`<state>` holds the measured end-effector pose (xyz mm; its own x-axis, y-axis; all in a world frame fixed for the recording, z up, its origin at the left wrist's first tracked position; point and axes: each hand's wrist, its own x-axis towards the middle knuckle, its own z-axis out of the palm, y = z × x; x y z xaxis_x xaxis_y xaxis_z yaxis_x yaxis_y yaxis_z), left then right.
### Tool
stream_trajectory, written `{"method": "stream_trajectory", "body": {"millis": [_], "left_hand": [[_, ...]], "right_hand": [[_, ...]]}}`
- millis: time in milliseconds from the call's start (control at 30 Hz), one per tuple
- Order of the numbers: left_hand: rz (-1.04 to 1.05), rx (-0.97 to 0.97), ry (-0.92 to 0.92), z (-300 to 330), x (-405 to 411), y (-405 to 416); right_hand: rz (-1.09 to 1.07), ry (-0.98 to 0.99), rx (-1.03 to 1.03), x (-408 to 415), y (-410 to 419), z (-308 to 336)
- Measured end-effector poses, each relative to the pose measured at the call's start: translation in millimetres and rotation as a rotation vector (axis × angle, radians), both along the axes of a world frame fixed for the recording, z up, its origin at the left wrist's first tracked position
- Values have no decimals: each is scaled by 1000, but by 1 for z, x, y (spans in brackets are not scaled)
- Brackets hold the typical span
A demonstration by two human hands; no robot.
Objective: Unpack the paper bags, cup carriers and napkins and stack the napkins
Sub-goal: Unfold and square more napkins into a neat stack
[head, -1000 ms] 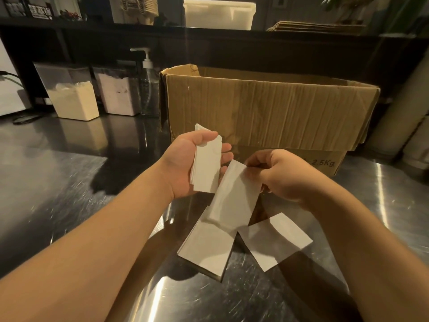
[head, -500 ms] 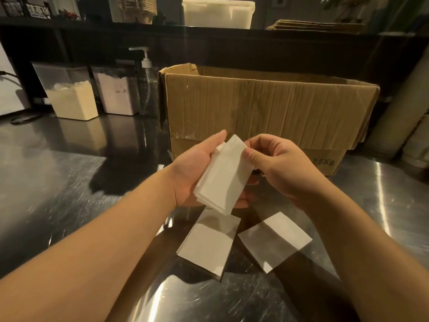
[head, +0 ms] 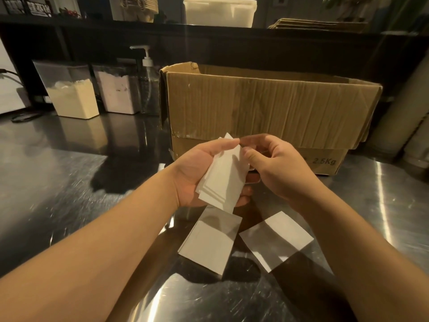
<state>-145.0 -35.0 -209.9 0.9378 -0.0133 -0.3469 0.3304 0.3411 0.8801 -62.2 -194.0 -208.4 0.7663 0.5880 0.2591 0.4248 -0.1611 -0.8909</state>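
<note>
Steel counter [head: 58, 182]: cardboard box [head: 267, 108] behind both hands, 2 napkins [head: 209, 242] before it. Left hand [head: 199, 173] grips a napkin stack [head: 225, 180]; right hand [head: 278, 168] fingers curl, pinching its edge.

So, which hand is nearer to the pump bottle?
Left. The left hand is in front of the pump bottle, slightly to its right; the right hand is farther right.
</note>
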Motion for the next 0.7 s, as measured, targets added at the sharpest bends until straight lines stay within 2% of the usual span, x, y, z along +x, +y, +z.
{"method": "stream_trajectory", "body": {"millis": [133,367,567,700], "left_hand": [[12,-6,19,-1,1,0],[37,-101,-51,4,-2,7],[-19,70,-65,0,-4,7],[-40,121,-79,0,-4,5]], "right_hand": [[20,-31,-18,0,1,-2],[-86,-50,-23,5,2,-2],[21,-244,-8,-1,1,-3],[39,-270,-42,-2,2,-4]]}}
